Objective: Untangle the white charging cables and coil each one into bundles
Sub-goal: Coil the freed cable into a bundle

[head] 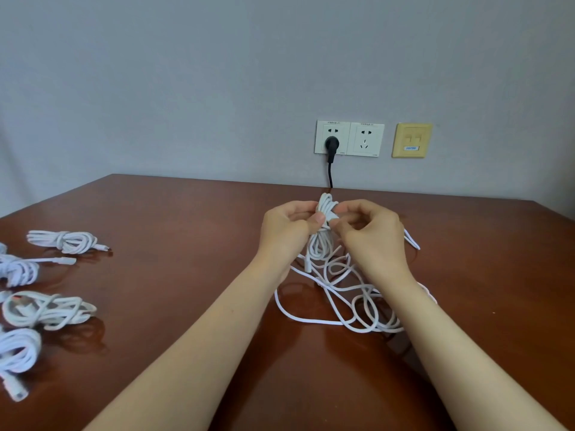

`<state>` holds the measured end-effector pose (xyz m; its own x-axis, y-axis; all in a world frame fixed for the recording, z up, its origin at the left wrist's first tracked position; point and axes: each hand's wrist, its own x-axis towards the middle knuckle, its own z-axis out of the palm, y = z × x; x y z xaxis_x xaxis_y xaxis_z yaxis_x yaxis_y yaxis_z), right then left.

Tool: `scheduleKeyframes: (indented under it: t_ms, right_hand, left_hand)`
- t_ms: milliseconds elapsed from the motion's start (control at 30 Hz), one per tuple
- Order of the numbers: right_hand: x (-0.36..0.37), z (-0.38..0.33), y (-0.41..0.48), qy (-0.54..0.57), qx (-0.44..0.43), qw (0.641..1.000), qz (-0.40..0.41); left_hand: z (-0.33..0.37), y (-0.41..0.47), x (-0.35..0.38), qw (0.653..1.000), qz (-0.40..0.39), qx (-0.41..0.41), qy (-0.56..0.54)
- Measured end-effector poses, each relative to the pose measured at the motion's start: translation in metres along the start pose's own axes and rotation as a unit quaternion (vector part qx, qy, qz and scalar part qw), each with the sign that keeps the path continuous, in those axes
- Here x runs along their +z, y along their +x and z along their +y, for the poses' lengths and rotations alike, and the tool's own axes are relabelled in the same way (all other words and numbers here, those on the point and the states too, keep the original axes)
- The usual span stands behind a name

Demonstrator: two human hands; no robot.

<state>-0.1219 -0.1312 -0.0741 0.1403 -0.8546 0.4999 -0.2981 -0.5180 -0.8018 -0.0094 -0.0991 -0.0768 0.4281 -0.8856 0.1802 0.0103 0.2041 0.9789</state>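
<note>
mid-task at the desk (186,228): clamping a part-wound coil (326,205) in the left grip (289,225), pinching its wrap with the right grip (370,234), above mid-desk. bundled already, far left: at least four finished bundles (67,241). still tangled underneath: loose cable (351,293).

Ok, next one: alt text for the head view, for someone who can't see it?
The left hand grips a half-coiled white cable over a brown table while the right hand pinches it. Beneath lies tangled cable; finished bundles sit to the left.
</note>
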Motion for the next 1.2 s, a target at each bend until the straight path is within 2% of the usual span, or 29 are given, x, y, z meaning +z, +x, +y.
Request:
scheduleKeyframes:
  t_ms: [167,333,600,767,900,1067,1200]
  right_hand:
    - [0.002,-0.002,-0.001,0.002,-0.008,1.0,-0.021]
    - [0.0,-0.002,0.002,-0.007,0.016,1.0,-0.001]
    - [-0.004,-0.002,0.006,-0.017,0.051,0.999,0.0]
    - [-0.009,0.003,0.011,0.158,0.166,0.972,-0.051]
    - [-0.008,0.005,0.01,0.239,0.167,0.949,-0.117]
    - [-0.01,0.004,0.012,0.235,0.123,0.962,-0.068]
    - [-0.003,0.002,0.01,0.229,0.117,0.964,-0.068]
  left_hand:
    - [0.002,-0.001,-0.004,0.995,-0.015,-0.049,-0.083]
    - [-0.004,0.001,0.001,0.992,0.01,0.08,0.095]
    - [-0.002,-0.004,0.003,0.979,-0.007,0.133,0.157]
    - [-0.003,-0.003,0.004,0.989,-0.037,0.095,0.108]
    - [-0.002,-0.002,0.0,0.994,-0.068,0.067,0.058]
    - [0.001,-0.006,0.004,0.99,-0.109,0.08,0.033]
    - [0.001,-0.007,0.006,0.993,-0.088,0.076,0.026]
